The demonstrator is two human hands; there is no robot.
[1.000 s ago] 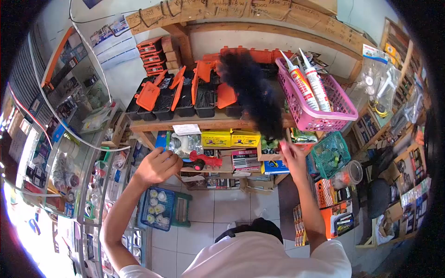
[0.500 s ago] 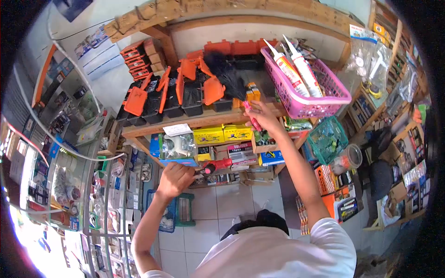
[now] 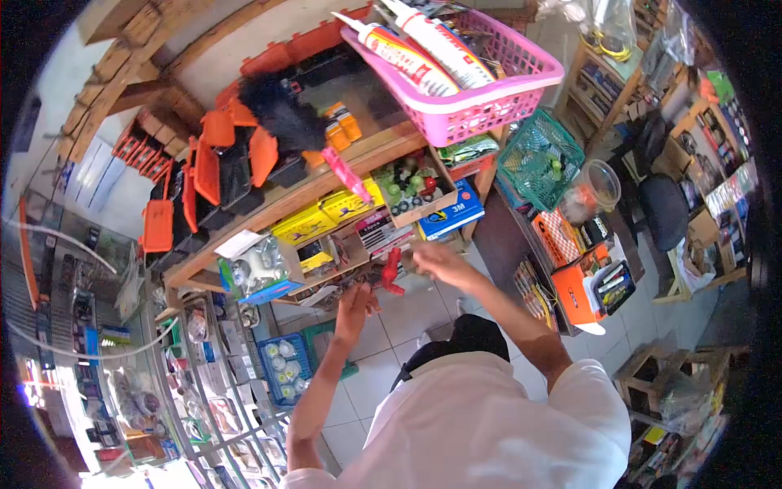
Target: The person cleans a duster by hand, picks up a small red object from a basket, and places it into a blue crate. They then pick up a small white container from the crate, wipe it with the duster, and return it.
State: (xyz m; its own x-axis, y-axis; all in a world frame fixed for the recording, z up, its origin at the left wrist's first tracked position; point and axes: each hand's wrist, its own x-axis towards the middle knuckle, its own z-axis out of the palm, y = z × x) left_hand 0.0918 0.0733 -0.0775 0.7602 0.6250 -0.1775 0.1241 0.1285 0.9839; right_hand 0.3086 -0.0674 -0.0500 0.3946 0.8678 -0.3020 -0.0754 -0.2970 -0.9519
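Observation:
My left hand (image 3: 354, 311) is closed around the near end of a red object (image 3: 393, 273) with a metallic part, held low in front of the shelf; its exact kind does not show. Just to the right, my right hand (image 3: 442, 266) has its fingers partly apart, pointing at the red object, with nothing seen in them. A duster with black feathers (image 3: 281, 110) lies on the shelf top, its pink handle (image 3: 346, 175) sticking out over the front edge.
Black bins with orange lids (image 3: 216, 167) line the wooden shelf (image 3: 269, 213). A pink basket (image 3: 481, 110) with sealant tubes stands at its right end. Below are yellow boxes (image 3: 326, 213) and a blue 3M box (image 3: 452, 213). A green basket (image 3: 539, 159) is at right, a blue basket (image 3: 281, 371) on the floor.
My right hand has let go of the duster's pink handle and come down beside my left hand. The red object now points more upward. The view has swung to the right.

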